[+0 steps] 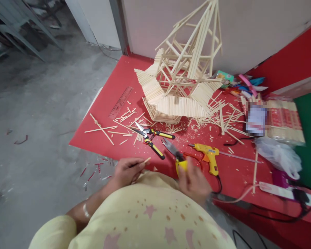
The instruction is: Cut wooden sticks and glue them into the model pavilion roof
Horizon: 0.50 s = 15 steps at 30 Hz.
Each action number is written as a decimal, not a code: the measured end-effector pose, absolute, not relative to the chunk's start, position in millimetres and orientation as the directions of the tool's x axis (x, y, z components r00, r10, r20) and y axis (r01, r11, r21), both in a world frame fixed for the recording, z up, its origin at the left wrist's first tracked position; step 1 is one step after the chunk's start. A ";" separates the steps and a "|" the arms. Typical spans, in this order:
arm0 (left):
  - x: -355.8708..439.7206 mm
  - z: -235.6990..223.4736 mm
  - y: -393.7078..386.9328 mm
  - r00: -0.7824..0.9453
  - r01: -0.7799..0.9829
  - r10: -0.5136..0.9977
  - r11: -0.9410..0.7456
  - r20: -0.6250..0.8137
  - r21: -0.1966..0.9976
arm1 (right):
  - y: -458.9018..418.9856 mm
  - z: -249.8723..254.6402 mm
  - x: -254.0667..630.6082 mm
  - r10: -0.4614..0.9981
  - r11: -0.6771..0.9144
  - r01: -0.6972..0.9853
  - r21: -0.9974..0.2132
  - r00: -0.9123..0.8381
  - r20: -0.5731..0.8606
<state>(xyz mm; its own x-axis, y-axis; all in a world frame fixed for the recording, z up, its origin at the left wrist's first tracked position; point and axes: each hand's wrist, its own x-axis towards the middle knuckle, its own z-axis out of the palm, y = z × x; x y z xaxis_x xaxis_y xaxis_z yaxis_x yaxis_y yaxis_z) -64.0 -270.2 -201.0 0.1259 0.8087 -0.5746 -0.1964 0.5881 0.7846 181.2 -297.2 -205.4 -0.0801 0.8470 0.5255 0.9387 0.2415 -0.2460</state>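
Yellow-handled cutters [181,167] sit grasped in a person's blurred right hand [195,182] as the left hand [129,170] pinches a slim wooden stick [147,159] at a red table's [111,84] near edge, a stick-built tower [172,105] standing beyond.

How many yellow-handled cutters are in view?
2: one cutter lies open on the table; another cutter, blurred, is in the right hand. More may be hidden.

One head-worn camera looks forward and down at the nearby red table [126,73].
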 end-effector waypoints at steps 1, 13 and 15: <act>-67.6 -205.1 -272.4 0.098 -0.196 0.797 0.603 -0.596 0.774 | -295.3 -201.6 182.1 0.835 0.210 0.944 -0.255 -0.037 0.549; -44.7 -191.8 -257.5 0.205 -0.172 0.775 0.630 -0.598 0.758 | -287.7 -222.5 171.2 0.864 0.470 0.725 -0.503 -0.261 0.431; -43.8 -192.7 -257.6 0.211 -0.156 0.779 0.623 -0.590 0.767 | -288.0 -225.6 172.7 0.876 0.456 0.727 -0.514 -0.263 0.404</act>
